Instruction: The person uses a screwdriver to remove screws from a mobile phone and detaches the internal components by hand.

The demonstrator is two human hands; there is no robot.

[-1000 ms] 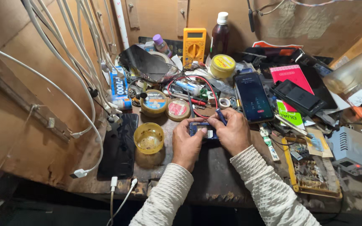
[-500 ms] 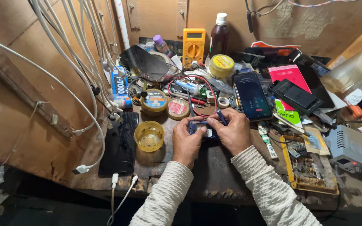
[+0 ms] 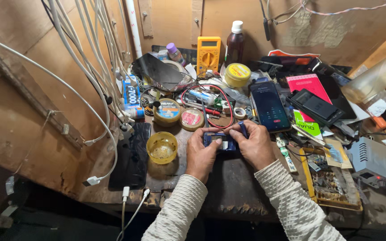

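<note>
My left hand [image 3: 203, 151] and my right hand [image 3: 254, 146] meet at the middle of a cluttered wooden bench and together grip a small blue device [image 3: 220, 142] with an opened face. The left thumb rests on its left part. In the right hand's fingers a thin blue-handled tool [image 3: 243, 129] points down at the device. Both forearms wear cream knitted sleeves. The palms hide most of the device.
A yellow bowl [image 3: 162, 147] and a black phone [image 3: 132, 154] lie left of my hands. A lit smartphone [image 3: 269, 106], red and black probe leads [image 3: 207, 96], a yellow multimeter [image 3: 208, 54], round tins [image 3: 167, 112] and a brown bottle [image 3: 235, 43] sit behind. White cables [image 3: 86, 67] hang at left; a grey box [image 3: 372, 161] stands right.
The hands stay on the small blue device with only slight finger shifts. The view has drifted a little.
</note>
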